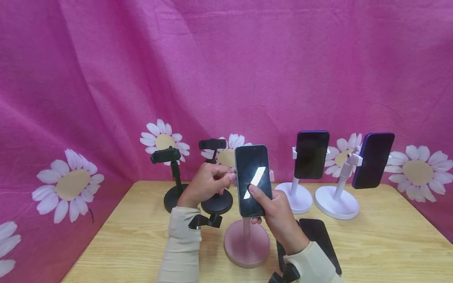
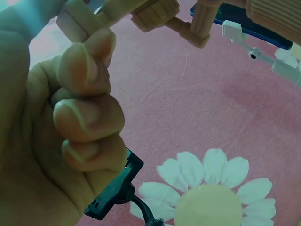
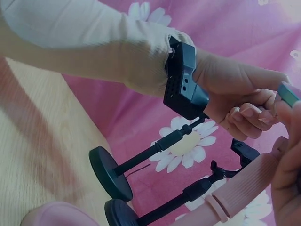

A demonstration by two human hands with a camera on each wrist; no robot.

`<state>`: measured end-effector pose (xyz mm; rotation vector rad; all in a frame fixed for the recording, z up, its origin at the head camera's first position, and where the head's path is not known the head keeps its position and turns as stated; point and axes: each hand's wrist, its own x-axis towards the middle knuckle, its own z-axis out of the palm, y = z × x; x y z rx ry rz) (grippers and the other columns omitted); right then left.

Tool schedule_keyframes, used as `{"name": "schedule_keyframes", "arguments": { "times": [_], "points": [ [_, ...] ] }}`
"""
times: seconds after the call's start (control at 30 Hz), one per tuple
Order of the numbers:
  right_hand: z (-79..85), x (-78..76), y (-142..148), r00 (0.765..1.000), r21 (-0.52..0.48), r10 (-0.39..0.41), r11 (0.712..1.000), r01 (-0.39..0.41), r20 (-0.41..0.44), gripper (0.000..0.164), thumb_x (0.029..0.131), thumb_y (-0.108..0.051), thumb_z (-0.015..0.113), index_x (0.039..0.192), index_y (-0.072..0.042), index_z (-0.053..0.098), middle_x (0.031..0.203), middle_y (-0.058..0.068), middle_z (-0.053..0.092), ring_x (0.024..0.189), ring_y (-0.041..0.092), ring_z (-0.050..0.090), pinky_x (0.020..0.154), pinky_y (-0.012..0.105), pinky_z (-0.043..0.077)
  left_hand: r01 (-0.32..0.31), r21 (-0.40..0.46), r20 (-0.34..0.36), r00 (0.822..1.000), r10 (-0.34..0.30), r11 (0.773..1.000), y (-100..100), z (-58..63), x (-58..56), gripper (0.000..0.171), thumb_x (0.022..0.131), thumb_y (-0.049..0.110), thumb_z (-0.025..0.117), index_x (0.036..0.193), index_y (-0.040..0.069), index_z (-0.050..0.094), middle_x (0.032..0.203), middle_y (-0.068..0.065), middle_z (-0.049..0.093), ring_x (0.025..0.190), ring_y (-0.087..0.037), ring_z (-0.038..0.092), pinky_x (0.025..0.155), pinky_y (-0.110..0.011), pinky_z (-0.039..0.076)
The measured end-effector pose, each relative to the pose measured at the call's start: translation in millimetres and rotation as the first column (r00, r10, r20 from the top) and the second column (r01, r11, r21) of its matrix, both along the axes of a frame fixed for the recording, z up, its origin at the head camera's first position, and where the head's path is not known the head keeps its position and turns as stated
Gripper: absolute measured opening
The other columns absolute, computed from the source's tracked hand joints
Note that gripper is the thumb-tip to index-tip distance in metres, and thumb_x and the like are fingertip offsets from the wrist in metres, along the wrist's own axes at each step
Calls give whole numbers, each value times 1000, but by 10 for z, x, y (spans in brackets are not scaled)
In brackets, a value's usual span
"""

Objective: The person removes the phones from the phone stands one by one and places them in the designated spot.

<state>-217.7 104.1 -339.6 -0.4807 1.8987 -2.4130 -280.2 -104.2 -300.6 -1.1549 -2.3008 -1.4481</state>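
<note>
Both your hands met at the pink stand (image 1: 246, 249), well in from the edges of the wooden surface (image 1: 131, 236).
2 black stands (image 1: 217, 202) stood near its back-left corner; your left hand (image 1: 209, 181) pinched the stand's clamp (image 2: 76, 21); the handheld phone (image 1: 252, 177) was upright at that clamp, gripped by your right hand (image 1: 279, 212), thumb across its front; 2 white stands (image 1: 336, 202) bore blue-edged phones (image 1: 312, 155) near the back-right corner.
</note>
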Motion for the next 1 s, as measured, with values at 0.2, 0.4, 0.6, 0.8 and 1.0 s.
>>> {"name": "schedule_keyframes", "arguments": {
  "times": [0.2, 0.4, 0.6, 0.8, 1.0],
  "points": [
    [-5, -9, 24, 996, -78, 94, 993, -94, -4, 23, 101, -23, 52, 97, -7, 69, 78, 6, 65, 56, 14, 60, 52, 23, 52, -26, -14, -7, 1000, 26, 1000, 9, 4, 13, 23, 90, 18, 61, 69, 11, 65, 63, -2, 55, 53, -18, 55, 49, -31, 48],
    [1, -15, 28, 993, -95, 117, 989, -117, -9, 23, 101, -22, 50, 98, -11, 70, 81, 6, 66, 60, 14, 60, 49, 23, 51, -45, -30, 8, 999, 45, 999, 48, 32, 42, 16, 91, 13, 61, 78, 7, 69, 69, -3, 65, 61, -16, 63, 58, -33, 55],
    [-4, -24, 15, 988, -79, 151, 985, -152, -15, 24, 101, -23, 49, 100, -13, 71, 85, 6, 67, 65, 16, 60, 50, 24, 51, -58, -52, 26, 998, 59, 997, 85, 58, 83, 12, 90, 12, 58, 88, 9, 70, 72, 0, 67, 65, -14, 65, 63, -33, 57],
    [-14, -38, -26, 982, -79, 181, 980, -185, -45, 26, 102, -21, 48, 95, -12, 71, 81, 5, 66, 56, 15, 59, 49, 24, 50, -33, -41, 33, 999, 34, 999, 66, 72, 88, 16, 92, 16, 64, 102, 7, 72, 71, -1, 67, 63, -15, 64, 63, -33, 56],
    [-19, -39, -28, 973, -71, 224, 971, -227, -49, 26, 102, -20, 48, 93, -10, 69, 74, 5, 67, 51, 13, 61, 50, 24, 50, -23, -51, 8, 1000, 23, 998, 71, 71, 63, 18, 92, 14, 65, 105, 4, 72, 70, -2, 67, 60, -14, 64, 60, -32, 55]
  ]
}}
